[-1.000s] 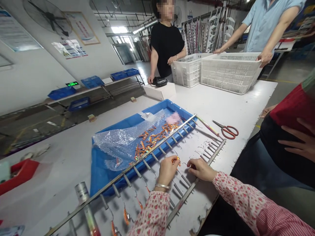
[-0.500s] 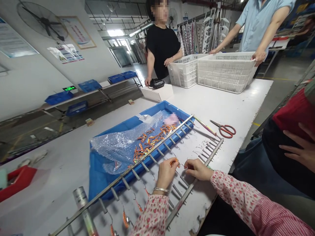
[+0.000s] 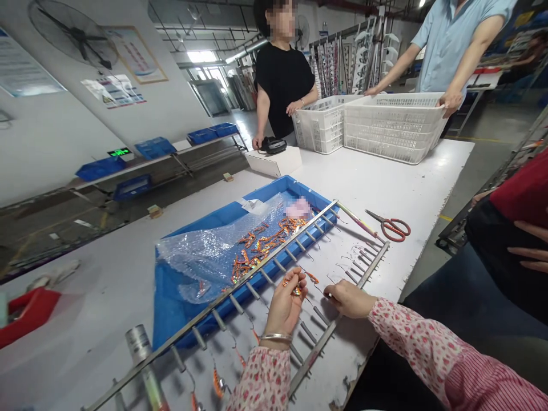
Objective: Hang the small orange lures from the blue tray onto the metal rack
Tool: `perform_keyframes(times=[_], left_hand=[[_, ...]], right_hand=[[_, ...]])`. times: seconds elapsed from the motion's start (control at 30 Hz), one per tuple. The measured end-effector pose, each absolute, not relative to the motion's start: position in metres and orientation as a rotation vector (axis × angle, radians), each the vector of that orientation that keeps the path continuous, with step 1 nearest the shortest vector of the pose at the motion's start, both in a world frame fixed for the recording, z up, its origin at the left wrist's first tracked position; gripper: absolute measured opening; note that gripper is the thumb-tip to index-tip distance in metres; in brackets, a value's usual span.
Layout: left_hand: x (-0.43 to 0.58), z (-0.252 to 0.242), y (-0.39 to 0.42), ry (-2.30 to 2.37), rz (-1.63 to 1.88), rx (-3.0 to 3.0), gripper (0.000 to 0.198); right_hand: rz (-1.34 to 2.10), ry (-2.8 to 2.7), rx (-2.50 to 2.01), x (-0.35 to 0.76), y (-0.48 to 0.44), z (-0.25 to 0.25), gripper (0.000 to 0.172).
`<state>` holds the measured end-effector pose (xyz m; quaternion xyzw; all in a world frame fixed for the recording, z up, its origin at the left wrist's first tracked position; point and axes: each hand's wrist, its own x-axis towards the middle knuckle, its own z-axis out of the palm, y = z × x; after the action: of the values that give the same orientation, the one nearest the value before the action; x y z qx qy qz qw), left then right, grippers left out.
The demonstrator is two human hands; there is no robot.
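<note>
My left hand (image 3: 286, 302) is cupped palm up over a metal rack (image 3: 240, 285) of pegs and wire hooks, with small orange lures (image 3: 295, 290) lying in its curled fingers. One orange lure (image 3: 312, 277) hangs on a hook just right of it. My right hand (image 3: 349, 298) rests beside it on the rack, fingers pinched on a thin wire hook. Behind the rack a blue tray (image 3: 295, 186) holds bubble wrap and several orange lures (image 3: 257, 248).
Red-handled scissors (image 3: 391, 227) lie right of the rack. Two white baskets (image 3: 385, 123) stand at the table's far end, one held by a person in a blue shirt; a person in black stands by a white box (image 3: 274, 161). A seated person is at the right edge.
My left hand has turned palm up and drawn back slightly with lures in it. One lure now hangs on a hook. The right hand shifted a little toward me.
</note>
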<state>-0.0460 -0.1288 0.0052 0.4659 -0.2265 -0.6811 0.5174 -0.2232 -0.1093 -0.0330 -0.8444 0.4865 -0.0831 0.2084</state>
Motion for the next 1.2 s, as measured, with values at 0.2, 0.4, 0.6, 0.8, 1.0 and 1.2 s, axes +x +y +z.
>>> perform_keyframes(times=[0.2,0.4,0.6,0.8,1.0,1.2], left_hand=[[-0.053,0.003,-0.120,-0.218,-1.754,0.871,0.018],[-0.061,0.001,-0.115,-0.275,-1.774,0.760,0.022],[-0.061,0.000,-0.114,-0.268,-1.769,0.737,0.024],[-0.061,-0.005,-0.112,-0.366,-1.715,0.819,0.021],[-0.054,0.001,-0.116,-0.668,-1.548,1.102,0.032],[-0.044,0.005,-0.138,-1.114,-1.113,1.357,0.031]], right_hand=[[-0.552,1.370,-2.221,-0.216,-0.122,-0.006,0.019],[-0.894,1.097,-1.800,-0.190,-0.125,0.004,0.011],[-0.976,1.032,-1.492,-0.180,-0.123,-0.012,0.014],[-1.063,1.044,-1.339,-0.180,-0.125,-0.016,0.032],[-0.974,1.006,-1.244,-0.187,-0.134,-0.013,0.036],[-0.739,0.977,-1.620,-0.203,-0.170,0.006,0.033]])
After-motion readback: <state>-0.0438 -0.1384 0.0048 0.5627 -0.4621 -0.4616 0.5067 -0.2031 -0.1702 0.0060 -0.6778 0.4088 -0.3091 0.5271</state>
